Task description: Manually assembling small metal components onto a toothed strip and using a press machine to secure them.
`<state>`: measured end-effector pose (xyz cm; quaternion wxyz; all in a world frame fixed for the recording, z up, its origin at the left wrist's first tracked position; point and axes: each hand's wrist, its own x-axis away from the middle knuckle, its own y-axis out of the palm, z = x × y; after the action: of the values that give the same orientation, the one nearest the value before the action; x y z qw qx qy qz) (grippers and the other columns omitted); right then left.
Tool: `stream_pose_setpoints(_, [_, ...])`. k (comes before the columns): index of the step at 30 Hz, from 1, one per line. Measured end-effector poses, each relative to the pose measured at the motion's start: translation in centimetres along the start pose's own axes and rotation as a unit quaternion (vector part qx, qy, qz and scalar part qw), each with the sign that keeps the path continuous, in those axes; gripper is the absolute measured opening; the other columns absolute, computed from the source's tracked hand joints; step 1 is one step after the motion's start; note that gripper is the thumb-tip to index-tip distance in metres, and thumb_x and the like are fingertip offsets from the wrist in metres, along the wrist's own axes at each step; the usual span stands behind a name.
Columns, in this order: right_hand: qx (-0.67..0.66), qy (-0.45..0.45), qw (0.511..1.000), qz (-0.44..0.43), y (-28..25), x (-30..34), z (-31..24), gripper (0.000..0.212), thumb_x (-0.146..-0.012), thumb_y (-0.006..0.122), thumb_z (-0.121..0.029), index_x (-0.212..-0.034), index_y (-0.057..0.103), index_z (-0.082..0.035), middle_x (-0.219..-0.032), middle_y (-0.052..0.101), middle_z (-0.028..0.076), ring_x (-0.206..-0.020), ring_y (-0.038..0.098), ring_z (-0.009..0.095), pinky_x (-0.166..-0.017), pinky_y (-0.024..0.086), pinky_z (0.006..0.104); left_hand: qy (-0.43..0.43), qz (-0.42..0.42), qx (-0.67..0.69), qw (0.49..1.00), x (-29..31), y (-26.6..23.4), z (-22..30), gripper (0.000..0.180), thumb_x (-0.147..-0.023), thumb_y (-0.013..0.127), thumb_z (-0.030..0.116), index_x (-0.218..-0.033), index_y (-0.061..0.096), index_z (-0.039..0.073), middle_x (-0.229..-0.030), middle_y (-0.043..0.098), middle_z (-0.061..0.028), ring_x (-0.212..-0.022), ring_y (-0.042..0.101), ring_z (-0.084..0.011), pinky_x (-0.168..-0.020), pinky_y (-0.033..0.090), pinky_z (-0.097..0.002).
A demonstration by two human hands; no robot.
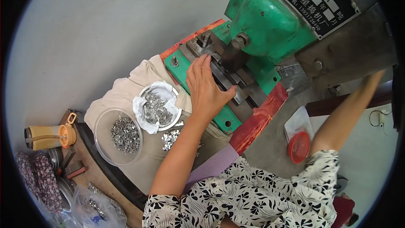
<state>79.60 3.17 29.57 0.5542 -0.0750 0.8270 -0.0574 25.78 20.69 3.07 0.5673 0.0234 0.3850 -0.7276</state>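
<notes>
1. The left hand (209,88) is spread: the fingers lie close together, the thumb stands well apart, and nothing shows pinched between them.
2. The die (221,78), a dark steel bar, lies just beyond the palm, up and to the right. It runs across the gap between fingertips and thumb. Whether they touch it or only hover over its near edge, I cannot tell.
3. The die's long axis slants from upper left to lower right, roughly along the line from fingertips to thumb tip, so the hand spans its near side instead of crossing it. I judge this to be the relation that matters most.
4. The ram (233,57) stands above the die, just to the right of the fingertips, apart from them.
5. The left arm is clearly the nearer one. The right forearm (348,116) reaches up at the far right, well apart from the die; the right hand is hidden, so its state cannot be told.
6. Farther out, to the left of the left wrist, are the bowl (174,120) of shiny pieces and, beyond it, the tub (101,137) of darker ones.
</notes>
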Motion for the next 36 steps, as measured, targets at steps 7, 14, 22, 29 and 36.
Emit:
stream_pose_setpoints(7, [-0.01, -0.039, 0.998, 0.055, 3.7, 9.2, -9.5, 0.033, -0.096, 0.062, -0.019, -0.12, 0.06, 0.004, -0.111, 0.067, 0.011, -0.098, 0.065, 0.022, -0.087, 0.052, 0.0335, -0.036, 0.008, 0.004, 0.999, 0.0, -0.5, -0.5, 0.093, -0.054, 0.085, 0.022, -0.132, 0.04, -0.003, -0.136, 0.042, -0.0166, -0.131, 0.035, -0.0377, -0.11, 0.028, -0.0478])
stream_pose_setpoints(14, [-0.027, 0.021, 0.997, -0.064, 1.2, 3.3, -9.1, 0.028, -0.096, 0.059, -0.013, -0.118, 0.06, 0.004, -0.108, 0.066, 0.008, -0.09, 0.064, 0.017, -0.078, 0.052, 0.0289, -0.017, -0.005, 0.03, 0.999, 2.3, -1.5, 0.7, 0.092, -0.052, 0.085, 0.022, -0.129, 0.042, -0.004, -0.132, 0.043, -0.0179, -0.132, 0.036, -0.0381, -0.112, 0.025, -0.0495])
stream_pose_setpoints(22, [-0.055, -0.007, 0.998, -0.01, 4.4, 8.8, -12.8, 0.031, -0.101, 0.055, -0.019, -0.123, 0.057, 0.002, -0.109, 0.065, 0.006, -0.093, 0.063, 0.015, -0.082, 0.051, 0.0293, -0.05, -0.022, 0.036, 0.998, 3.2, -1.6, 1.2, 0.094, -0.053, 0.085, 0.022, -0.131, 0.04, -0.004, -0.134, 0.041, -0.017, -0.134, 0.034, -0.0375, -0.113, 0.023, -0.0491])
stream_pose_setpoints(29, [-0.048, -0.005, 0.995, 0.083, 10.9, 24.6, -18.8, 0.045, -0.096, 0.06, -0.011, -0.131, 0.044, 0.012, -0.129, 0.052, 0.02, -0.114, 0.056, 0.026, -0.101, 0.042, 0.0356, -0.056, -0.039, 0.071, 0.995, 3.8, -1.8, 0.0, 0.1, -0.053, 0.089, 0.022, -0.136, 0.038, -0.002, -0.139, 0.04, -0.0169, -0.133, 0.034, -0.0371, -0.112, 0.025, -0.0487])
stream_pose_setpoints(36, [-0.089, 0.219, 0.873, -0.426, 16.2, 34.2, -23.2, 0.025, -0.098, 0.058, -0.018, -0.106, 0.067, 0.005, -0.081, 0.067, 0.005, -0.078, 0.055, 0.008, -0.072, 0.045, 0.0265, -0.027, -0.035, 0.116, 0.992, 3.2, -2.0, -0.3, 0.105, -0.05, 0.093, 0.025, -0.138, 0.04, 0.002, -0.139, 0.039, -0.0174, -0.13, 0.037, -0.0392, -0.107, 0.031, -0.0499])
